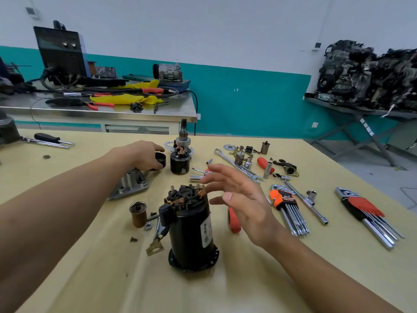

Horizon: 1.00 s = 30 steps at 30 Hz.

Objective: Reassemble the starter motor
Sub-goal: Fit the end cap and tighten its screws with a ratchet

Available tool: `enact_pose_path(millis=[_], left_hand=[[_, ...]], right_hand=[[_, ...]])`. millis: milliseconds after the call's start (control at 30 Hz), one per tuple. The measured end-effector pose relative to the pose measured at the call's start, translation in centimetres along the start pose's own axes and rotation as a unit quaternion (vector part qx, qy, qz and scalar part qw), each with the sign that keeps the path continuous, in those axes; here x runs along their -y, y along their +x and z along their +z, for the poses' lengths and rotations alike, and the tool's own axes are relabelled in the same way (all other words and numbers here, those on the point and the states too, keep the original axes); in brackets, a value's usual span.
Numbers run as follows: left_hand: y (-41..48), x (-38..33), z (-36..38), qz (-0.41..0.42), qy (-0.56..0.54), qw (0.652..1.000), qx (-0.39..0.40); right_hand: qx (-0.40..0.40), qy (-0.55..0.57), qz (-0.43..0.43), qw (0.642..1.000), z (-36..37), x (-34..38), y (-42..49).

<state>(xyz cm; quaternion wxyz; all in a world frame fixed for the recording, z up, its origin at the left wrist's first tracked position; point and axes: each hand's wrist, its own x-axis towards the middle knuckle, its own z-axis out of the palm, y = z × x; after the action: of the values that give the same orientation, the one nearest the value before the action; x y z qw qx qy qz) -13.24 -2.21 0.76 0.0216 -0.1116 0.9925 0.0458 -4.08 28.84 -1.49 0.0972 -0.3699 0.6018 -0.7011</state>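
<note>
A black end cap (160, 159) is gripped by the left hand (145, 155); the right hand (237, 195), fingers spread, is held beside the upright motor housing (191, 231) on the tabletop (112, 256).

Motor housing (191, 229) (upright) before solenoid (179, 162)

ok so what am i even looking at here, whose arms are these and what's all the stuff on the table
There is one picture, from a camera worn on a person's head, looking down at their own two bare arms; no machine is involved. The left hand grips a small black cap. The right hand is open, fingers spread, beside the upright black motor body, holding nothing. On the yellow table lie a solenoid, a wrench and a hex key set in an orange holder.
</note>
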Motion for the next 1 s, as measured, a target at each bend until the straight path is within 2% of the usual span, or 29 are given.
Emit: enact_pose_path(millis=[233, 333, 433, 500, 567, 633, 667, 733, 800, 900, 1000], left_hand=[[0.1, 0.1, -0.1, 0.021, -0.018, 0.999, 0.021], [-0.9, -0.4, -1.3, 0.032, -0.052, 0.998, -0.026], [-3.9, -1.1, -4.7, 0.052, -0.202, 0.971, -0.118], [-7.2, -1.7, -7.2, 0.073, -0.352, 0.922, -0.142], [-11.0, -2.4, -9.1, 0.108, -0.505, 0.851, -0.095], [-14.6, -3.3, -10.0, 0.127, -0.615, 0.778, 0.019], [-16.1, -3.8, -10.1, 0.126, -0.639, 0.755, 0.081], [-17.9, -4.8, -10.0, 0.126, -0.643, 0.734, 0.178], [-18.8, -5.6, -9.6, 0.128, -0.644, 0.723, 0.216], [-19.2, -6.1, -9.0, 0.105, -0.666, 0.696, 0.249], [-19.4, -6.3, -8.3, 0.079, -0.659, 0.697, 0.271]], right_hand=[[-0.027, -0.026, -0.041, 0.998, 0.1, 0.2, -0.1], [-0.056, -0.043, -0.066, 0.995, 0.0, 0.3, -0.1], [-0.106, -0.109, -0.106, 0.983, -0.2, 0.8, 0.1], [-0.126, -0.182, -0.147, 0.964, -0.4, 1.9, 0.4], [-0.104, -0.270, -0.197, 0.937, -0.4, 3.9, 1.1], [-0.033, -0.349, -0.231, 0.907, 0.2, 6.6, 2.0], [0.012, -0.378, -0.243, 0.893, 0.7, 8.0, 2.6], [0.102, -0.408, -0.255, 0.870, 1.5, 10.6, 3.7], [0.174, -0.411, -0.238, 0.863, 1.9, 12.1, 4.6], [0.205, -0.365, -0.196, 0.887, 1.6, 12.1, 5.2], [0.190, -0.296, -0.173, 0.920, 1.2, 10.4, 5.0]])
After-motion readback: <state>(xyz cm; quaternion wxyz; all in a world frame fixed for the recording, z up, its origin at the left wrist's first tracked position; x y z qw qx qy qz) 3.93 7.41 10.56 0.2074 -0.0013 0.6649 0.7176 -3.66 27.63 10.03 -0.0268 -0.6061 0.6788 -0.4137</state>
